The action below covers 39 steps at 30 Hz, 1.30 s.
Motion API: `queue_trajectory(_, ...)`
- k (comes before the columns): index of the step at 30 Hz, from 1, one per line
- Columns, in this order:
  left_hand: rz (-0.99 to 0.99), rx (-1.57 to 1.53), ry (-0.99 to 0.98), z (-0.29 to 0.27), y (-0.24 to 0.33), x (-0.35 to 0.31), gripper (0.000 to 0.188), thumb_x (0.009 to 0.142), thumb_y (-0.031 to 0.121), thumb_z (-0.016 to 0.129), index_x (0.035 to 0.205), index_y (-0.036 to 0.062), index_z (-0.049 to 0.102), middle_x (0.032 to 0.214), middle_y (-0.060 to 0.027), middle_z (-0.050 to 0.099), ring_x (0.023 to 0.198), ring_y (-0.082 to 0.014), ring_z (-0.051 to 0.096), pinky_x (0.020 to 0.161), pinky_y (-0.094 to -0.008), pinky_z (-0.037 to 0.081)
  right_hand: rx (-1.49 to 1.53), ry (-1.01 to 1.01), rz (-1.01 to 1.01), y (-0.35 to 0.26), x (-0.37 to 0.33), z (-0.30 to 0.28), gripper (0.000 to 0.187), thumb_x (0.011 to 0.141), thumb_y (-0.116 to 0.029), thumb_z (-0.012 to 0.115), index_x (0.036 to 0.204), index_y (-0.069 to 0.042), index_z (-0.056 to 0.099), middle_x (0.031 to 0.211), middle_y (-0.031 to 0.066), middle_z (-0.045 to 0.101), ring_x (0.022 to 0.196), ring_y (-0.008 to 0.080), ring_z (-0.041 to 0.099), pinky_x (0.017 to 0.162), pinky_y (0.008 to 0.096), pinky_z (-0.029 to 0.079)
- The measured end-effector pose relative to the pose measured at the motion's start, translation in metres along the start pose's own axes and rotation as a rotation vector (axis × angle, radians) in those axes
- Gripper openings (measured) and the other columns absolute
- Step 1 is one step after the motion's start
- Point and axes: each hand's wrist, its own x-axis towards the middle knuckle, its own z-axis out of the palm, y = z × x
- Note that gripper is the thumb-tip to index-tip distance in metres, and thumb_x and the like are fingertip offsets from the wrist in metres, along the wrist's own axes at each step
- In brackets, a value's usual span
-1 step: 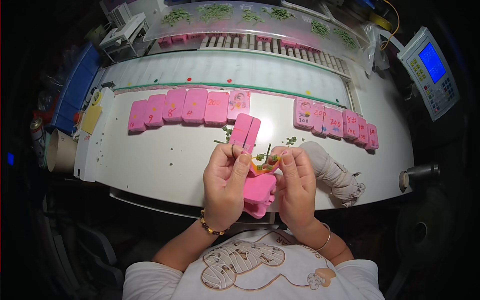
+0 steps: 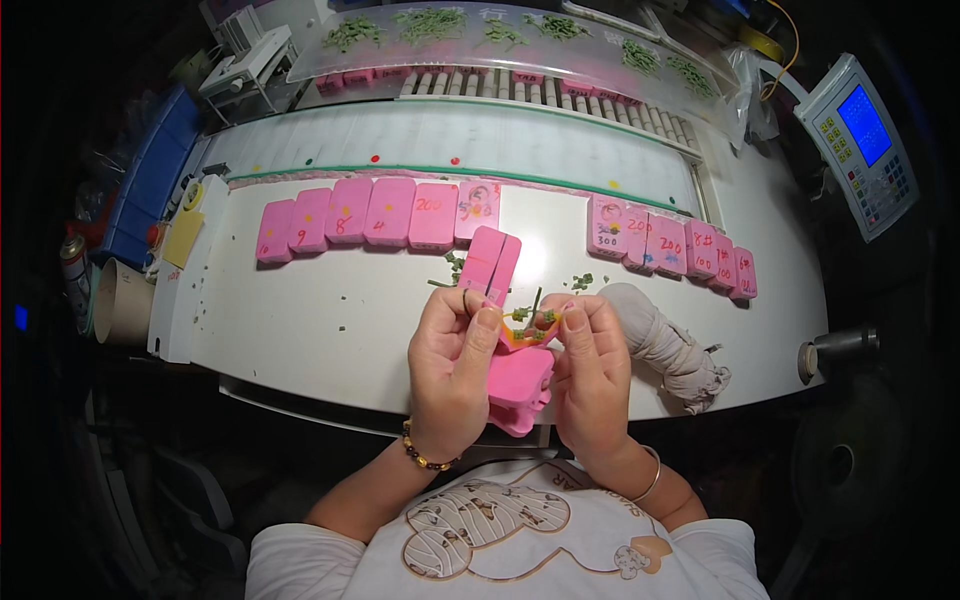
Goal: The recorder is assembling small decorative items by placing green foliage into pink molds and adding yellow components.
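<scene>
Between my left hand (image 2: 450, 350) and my right hand (image 2: 592, 365), a pink rubber mould (image 2: 517, 374) is bent open, its two sides pinched by my thumbs and fingers. Small green pieces (image 2: 519, 336) sit along its yellow-orange inner face, and a thin green stick (image 2: 537, 298) points up from there. The mould's lower part hangs over the front edge of the table. Just beyond my left fingers lies a pink block with a dark slit (image 2: 491, 255). Some of my fingertips are hidden behind the mould.
Rows of pink blocks (image 2: 349, 210) stand left and right. Green scraps (image 2: 583, 282) lie nearby. A grey cloth bundle (image 2: 665, 350) rests beside my right hand. Behind runs a white belt (image 2: 420, 140), under a clear shelf (image 2: 470, 58) with green heaps. A control panel (image 2: 858, 145) stands right.
The coloured dots along the belt have shifted slightly to the left. My hands and the mould have hardly moved.
</scene>
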Motion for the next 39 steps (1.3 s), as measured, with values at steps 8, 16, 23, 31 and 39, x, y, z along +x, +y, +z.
queue_trajectory(8, 0.094, 0.035, 0.054, 0.005, -0.006, 0.002, 0.008, 0.101, 0.010, 0.045, 0.100, 0.0025, 0.046, 0.091, -0.0026, 0.052, 0.079, -0.0041, 0.047, 0.073, -0.0206, 0.044, -0.042, 0.045, -0.009, 0.002, 0.001, 0.004, 0.018, 0.103, -0.021, 0.043, 0.104, -0.003, 0.047, 0.099, 0.0057, 0.055, 0.083, 0.0070, 0.052, 0.072, 0.0217, 0.046)
queue_trajectory(16, 0.109, 0.044, 0.112, 0.010, -0.011, 0.000, 0.009, 0.101, 0.011, 0.043, 0.099, 0.0027, 0.046, 0.092, -0.0032, 0.050, 0.083, -0.0056, 0.045, 0.077, -0.0223, 0.042, -0.019, 0.065, -0.029, 0.002, 0.001, 0.007, 0.018, 0.104, -0.020, 0.040, 0.102, -0.003, 0.046, 0.099, 0.0079, 0.055, 0.089, 0.0116, 0.053, 0.083, 0.0265, 0.046)
queue_trajectory(23, 0.081, 0.021, 0.100, 0.009, -0.012, 0.001, 0.010, 0.102, 0.012, 0.043, 0.100, 0.0025, 0.046, 0.091, -0.0024, 0.050, 0.081, -0.0054, 0.045, 0.076, -0.0218, 0.042, -0.026, 0.071, -0.022, 0.002, 0.003, 0.006, 0.018, 0.104, -0.021, 0.041, 0.104, -0.004, 0.045, 0.102, 0.0076, 0.056, 0.085, 0.0086, 0.053, 0.073, 0.0224, 0.047)
queue_trajectory(31, 0.078, -0.002, 0.109, 0.011, -0.011, 0.002, 0.011, 0.102, 0.014, 0.044, 0.101, 0.0026, 0.046, 0.093, -0.0030, 0.052, 0.082, -0.0052, 0.049, 0.075, -0.0222, 0.045, 0.024, 0.126, 0.038, -0.002, 0.006, -0.002, 0.017, 0.102, -0.020, 0.047, 0.100, -0.004, 0.048, 0.102, 0.0076, 0.057, 0.063, 0.0036, 0.044, 0.052, 0.0174, 0.039)
queue_trajectory(39, 0.062, -0.023, 0.149, 0.005, -0.011, 0.006, 0.013, 0.102, 0.016, 0.044, 0.100, 0.0027, 0.047, 0.091, -0.0031, 0.053, 0.080, -0.0063, 0.052, 0.076, -0.0230, 0.047, 0.372, 0.103, 0.231, -0.002, 0.011, -0.008, 0.014, 0.101, -0.018, 0.048, 0.100, -0.004, 0.049, 0.095, 0.0064, 0.054, 0.062, 0.0050, 0.041, 0.051, 0.0177, 0.036)
